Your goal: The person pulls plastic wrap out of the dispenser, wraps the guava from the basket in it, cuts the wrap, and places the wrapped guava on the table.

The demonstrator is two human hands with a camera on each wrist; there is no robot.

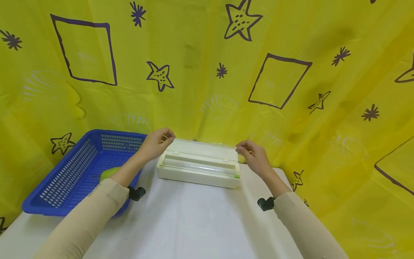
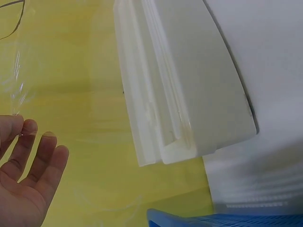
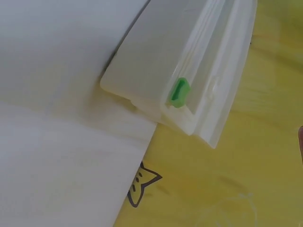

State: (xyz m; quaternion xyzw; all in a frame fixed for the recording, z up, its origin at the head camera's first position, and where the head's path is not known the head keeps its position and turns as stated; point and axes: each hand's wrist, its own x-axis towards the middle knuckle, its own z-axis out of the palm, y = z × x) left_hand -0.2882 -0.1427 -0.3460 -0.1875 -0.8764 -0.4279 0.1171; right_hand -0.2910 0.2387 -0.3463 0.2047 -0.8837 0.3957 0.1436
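A white cling film dispenser point(image 1: 197, 180) stands on the table with its lid point(image 1: 203, 150) raised. Inside lies a roll of clear film point(image 1: 200, 167), and a green slider point(image 3: 179, 92) sits at the dispenser's right end. My left hand point(image 1: 155, 145) is above the lid's left end, pinching clear cling film point(image 2: 18, 90) between thumb and forefinger; its other fingers are loosely bent. At the lid's right end, my right hand point(image 1: 255, 156) has thumb and forefinger together at the film's other side. Only a fingertip edge of it shows in the right wrist view.
Left of the dispenser, a blue plastic basket point(image 1: 111, 133) holds a green fruit with a stem point(image 1: 109, 173), partly behind my left forearm. A white table point(image 1: 194, 223) lies in front. Behind hangs a yellow patterned curtain point(image 1: 194, 46), close to the dispenser's back.
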